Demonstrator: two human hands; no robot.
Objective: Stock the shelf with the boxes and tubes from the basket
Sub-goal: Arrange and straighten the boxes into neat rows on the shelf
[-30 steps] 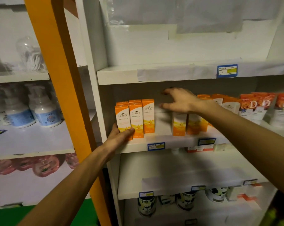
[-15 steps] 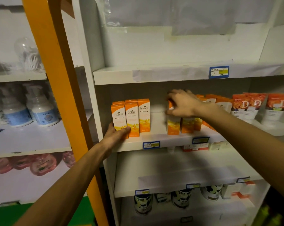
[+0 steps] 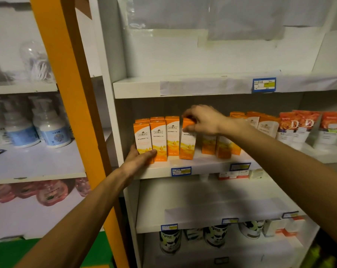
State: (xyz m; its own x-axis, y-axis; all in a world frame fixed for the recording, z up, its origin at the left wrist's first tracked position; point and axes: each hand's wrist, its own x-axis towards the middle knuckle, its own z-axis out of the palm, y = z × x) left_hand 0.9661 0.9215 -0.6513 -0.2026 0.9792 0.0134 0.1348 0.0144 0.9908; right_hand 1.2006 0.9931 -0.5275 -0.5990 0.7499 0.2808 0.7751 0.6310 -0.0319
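Standing at the far left, pump bottles (image 3: 51, 130) sit on a neighbouring white rack, with an orange upright (image 3: 67, 89) dividing that rack from the main shelf (image 3: 202, 167). Just right of the upright, the left hand (image 3: 138, 161) rests at the shelf's front edge, its grip curled round the base of the leftmost orange box (image 3: 142, 136), thumb across the front face. That box stands upright in a tight cluster with more orange boxes (image 3: 164, 136) beside and behind it. Next along, a single orange box (image 3: 187, 142) tilts slightly, its foot on the shelf, just apart from the cluster. The right hand (image 3: 204, 120) pinches its top, the grip closed on the cap end from above. Behind the right forearm more orange cartons (image 3: 208, 144) stand upright. Farther right, orange-and-white tubes (image 3: 287, 126) stand in a row. The basket is out of view.
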